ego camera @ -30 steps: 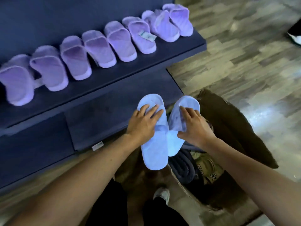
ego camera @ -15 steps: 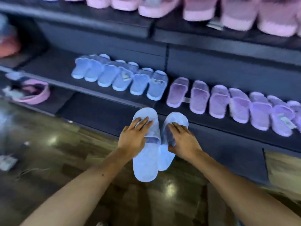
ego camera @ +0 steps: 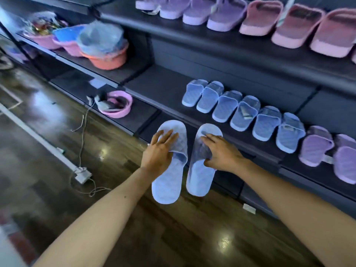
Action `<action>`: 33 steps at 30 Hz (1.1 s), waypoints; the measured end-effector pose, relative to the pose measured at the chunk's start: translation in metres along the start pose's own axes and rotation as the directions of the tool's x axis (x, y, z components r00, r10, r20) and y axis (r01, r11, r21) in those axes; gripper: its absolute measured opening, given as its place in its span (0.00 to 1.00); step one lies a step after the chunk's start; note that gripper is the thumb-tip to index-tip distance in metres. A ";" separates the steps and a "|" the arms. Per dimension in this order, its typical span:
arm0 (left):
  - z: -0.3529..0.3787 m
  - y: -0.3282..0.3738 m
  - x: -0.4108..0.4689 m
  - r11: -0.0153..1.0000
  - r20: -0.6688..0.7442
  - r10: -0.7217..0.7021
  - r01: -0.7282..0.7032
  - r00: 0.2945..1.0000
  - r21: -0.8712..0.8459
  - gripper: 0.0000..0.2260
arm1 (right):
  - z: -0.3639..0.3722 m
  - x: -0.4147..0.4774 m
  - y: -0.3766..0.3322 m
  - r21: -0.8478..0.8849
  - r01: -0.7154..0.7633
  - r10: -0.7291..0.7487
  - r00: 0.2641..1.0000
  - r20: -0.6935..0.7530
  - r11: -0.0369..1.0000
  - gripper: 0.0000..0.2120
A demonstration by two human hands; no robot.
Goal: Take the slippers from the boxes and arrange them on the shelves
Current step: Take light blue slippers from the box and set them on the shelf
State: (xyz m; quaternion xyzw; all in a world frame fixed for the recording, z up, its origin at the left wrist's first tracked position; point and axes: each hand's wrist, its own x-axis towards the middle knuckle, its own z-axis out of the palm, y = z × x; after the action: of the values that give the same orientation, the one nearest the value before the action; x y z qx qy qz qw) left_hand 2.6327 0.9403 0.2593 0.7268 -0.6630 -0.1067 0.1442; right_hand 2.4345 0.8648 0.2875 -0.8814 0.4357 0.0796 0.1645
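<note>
Both forearms reach forward, the left hand (ego camera: 159, 151) gripping the left slipper (ego camera: 167, 180) and the right hand (ego camera: 221, 154) the right slipper (ego camera: 200, 178) by their straps, fingers (ego camera: 165, 134) spread on top, above the floor (ego camera: 173, 228), the shelf (ego camera: 163, 87) and its row of blue slippers (ego camera: 244, 112) just beyond the fingertips.

Near the centre there are two pale blue slippers (ego camera: 167, 182), one in the left hand (ego camera: 158, 155) and one in the right hand (ego camera: 223, 157). At 3 o'clock lie six blue slippers (ego camera: 244, 114) and two purple slippers (ego camera: 316, 147). At 1 o'clock stand four upper purple slippers (ego camera: 198, 10) and three pink slippers (ego camera: 296, 24). At 10 o'clock I count at least three basins (ego camera: 107, 60), and at 9 o'clock one pink basin (ego camera: 117, 112).
</note>
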 end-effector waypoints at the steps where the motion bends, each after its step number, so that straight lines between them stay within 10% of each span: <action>1: -0.008 -0.010 0.006 1.000 -0.010 0.002 -0.002 1.000 -0.012 0.26 | -0.005 0.012 -0.007 -0.004 0.012 -0.012 1.000 -0.008 1.000 0.37; 24: -0.004 -0.180 0.271 0.976 -0.002 -0.047 0.046 0.999 -0.214 0.21 | -0.035 0.326 -0.006 0.230 -0.037 0.041 0.999 -0.012 0.973 0.33; 33: 0.019 -0.250 0.380 0.962 0.056 0.177 -0.160 0.983 -0.220 0.14 | -0.011 0.426 -0.007 0.212 -0.081 0.098 0.992 -0.074 0.974 0.22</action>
State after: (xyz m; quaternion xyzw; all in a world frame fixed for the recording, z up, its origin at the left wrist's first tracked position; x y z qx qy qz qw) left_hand 2.8970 0.5809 0.1677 0.6434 -0.7121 -0.1921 0.2052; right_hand 2.6993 0.5488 0.1781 -0.8413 0.4874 0.0038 0.2337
